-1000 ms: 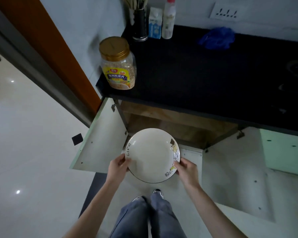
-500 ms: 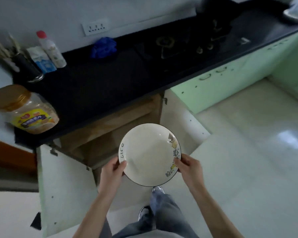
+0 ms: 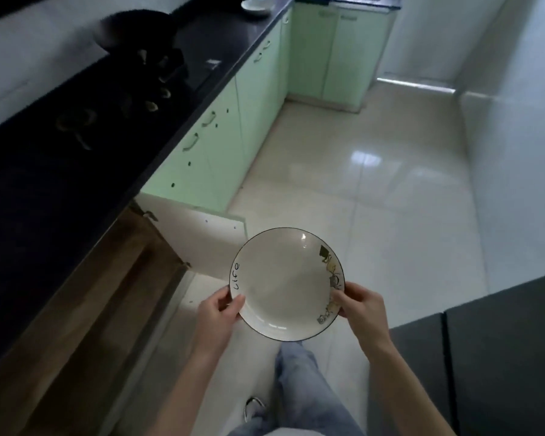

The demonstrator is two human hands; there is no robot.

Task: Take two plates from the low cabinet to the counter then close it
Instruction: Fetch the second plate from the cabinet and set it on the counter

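A white plate (image 3: 283,278) with a dark rim, the word "Life" and small drawings is held level in front of me, over the floor. My left hand (image 3: 216,313) grips its left edge and my right hand (image 3: 361,309) grips its right edge. I cannot tell whether one plate or two stacked plates are in my hands. The low cabinet (image 3: 114,297) stands open at the lower left, its wooden inside showing. Its pale door (image 3: 202,240) swings out behind the plate. The black counter (image 3: 60,184) runs along the left.
A stove with a dark pot (image 3: 139,36) sits on the counter further along. Green cabinet doors (image 3: 221,143) line the run below it. A white dish (image 3: 258,4) sits at the far end. Glossy tiled floor (image 3: 375,199) spreads right; a dark grey mat (image 3: 485,357) lies at lower right.
My view has swung to the right along the counter; the jar and bottles have left the frame. The plate stays gripped in both hands at about the same height.
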